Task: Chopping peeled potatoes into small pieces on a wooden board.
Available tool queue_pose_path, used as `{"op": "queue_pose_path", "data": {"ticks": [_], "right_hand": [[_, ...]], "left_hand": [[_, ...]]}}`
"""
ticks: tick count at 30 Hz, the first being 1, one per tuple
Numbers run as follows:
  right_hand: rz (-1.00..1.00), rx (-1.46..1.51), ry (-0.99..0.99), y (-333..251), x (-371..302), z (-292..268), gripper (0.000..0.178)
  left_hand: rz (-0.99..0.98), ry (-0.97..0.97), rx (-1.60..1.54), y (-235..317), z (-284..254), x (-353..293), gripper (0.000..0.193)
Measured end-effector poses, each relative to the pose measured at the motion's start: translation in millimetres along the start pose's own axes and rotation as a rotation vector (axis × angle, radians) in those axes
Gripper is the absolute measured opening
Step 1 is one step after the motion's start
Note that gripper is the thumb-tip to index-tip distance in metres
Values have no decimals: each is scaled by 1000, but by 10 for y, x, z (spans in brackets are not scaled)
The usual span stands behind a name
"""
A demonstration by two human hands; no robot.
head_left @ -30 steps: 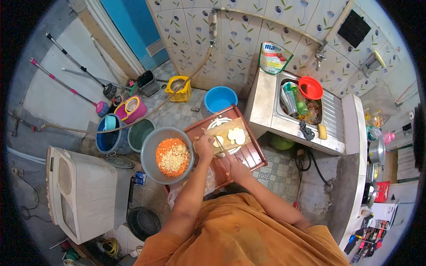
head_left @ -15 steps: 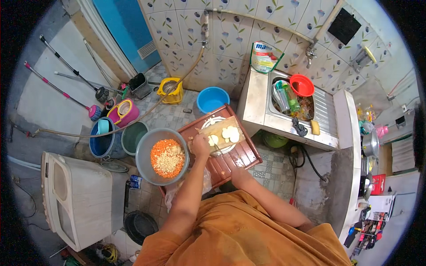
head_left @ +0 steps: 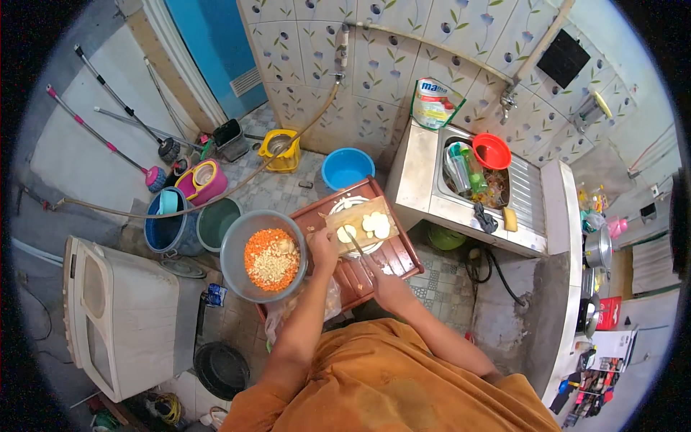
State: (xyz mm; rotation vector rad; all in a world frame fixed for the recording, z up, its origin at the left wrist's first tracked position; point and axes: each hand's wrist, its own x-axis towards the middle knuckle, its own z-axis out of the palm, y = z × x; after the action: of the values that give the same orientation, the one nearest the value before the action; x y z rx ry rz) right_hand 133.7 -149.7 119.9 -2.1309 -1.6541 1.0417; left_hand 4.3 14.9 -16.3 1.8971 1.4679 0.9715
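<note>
A wooden cutting board rests across a white plate on a reddish-brown slatted tray-like table. My left hand is closed at the board's left end, fingers bent over its edge. My right hand grips a knife, its blade pointing up-left over a pale round slice. More pale pieces, of a kind I cannot make out, lie toward the board's right end. Left of my left hand stands a large grey basin holding chopped orange and cream-coloured bits.
A clear plastic bag sits by the table's near edge. A blue basin stands on the floor beyond. To the right is a counter with a sink and a red bowl. Several buckets and a washing machine line the left.
My right hand has moved forward with the knife, and more of it shows above the table. My left hand has shifted slightly nearer to me along the board's left end.
</note>
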Motion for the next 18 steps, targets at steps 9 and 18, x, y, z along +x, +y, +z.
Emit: {"op": "queue_pose_path", "data": {"ticks": [9, 18], "right_hand": [[-155, -113, 55, 32, 479, 78, 58], [-126, -190, 36, 108, 516, 136, 62]], "left_hand": [[16, 57, 73, 66, -1, -18, 10], [-169, -83, 29, 70, 22, 71, 5]]}}
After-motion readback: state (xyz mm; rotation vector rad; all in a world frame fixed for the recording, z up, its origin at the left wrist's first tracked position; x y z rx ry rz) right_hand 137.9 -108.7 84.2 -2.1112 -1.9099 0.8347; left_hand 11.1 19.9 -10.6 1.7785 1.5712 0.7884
